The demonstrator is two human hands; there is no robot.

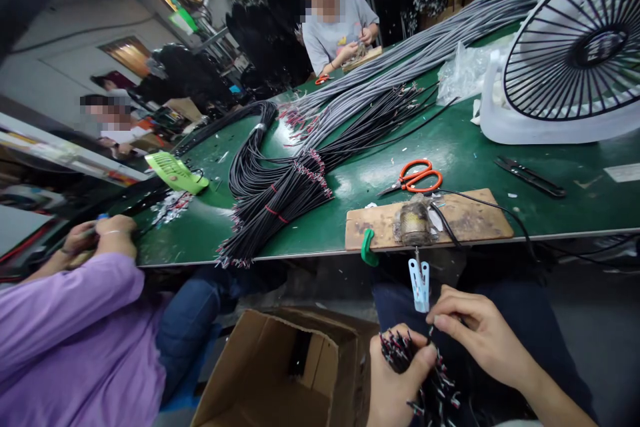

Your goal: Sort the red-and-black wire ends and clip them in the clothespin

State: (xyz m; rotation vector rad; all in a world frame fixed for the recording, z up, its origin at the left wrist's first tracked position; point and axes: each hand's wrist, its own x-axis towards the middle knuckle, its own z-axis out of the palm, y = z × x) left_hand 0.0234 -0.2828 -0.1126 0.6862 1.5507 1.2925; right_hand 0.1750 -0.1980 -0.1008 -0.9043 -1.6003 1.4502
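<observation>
My left hand point(397, 380) is closed round a bundle of thin black cables point(395, 350) whose stripped ends show red and white wires. Finger and thumb of my right hand point(473, 327) pinch the end of one cable from that bundle, just below a light blue clothes peg point(419, 285). The peg hangs from the shaft of a small dusty motor point(415, 223), which sits on a stained wooden board point(475, 217) at the table's edge. Beside it, a green clamp point(369, 248) grips the board's front edge. The lower cables in my lap are dark and hard to make out.
Bundled black cables point(270, 207) and long grey cables point(380, 83) lie across the green table point(345, 187). Orange-handled scissors point(420, 177), black snips point(530, 177) and a fan point(580, 47) are beyond the board. An open cardboard box point(245, 373) stands left; a purple-sleeved co-worker point(85, 320) sits beside it.
</observation>
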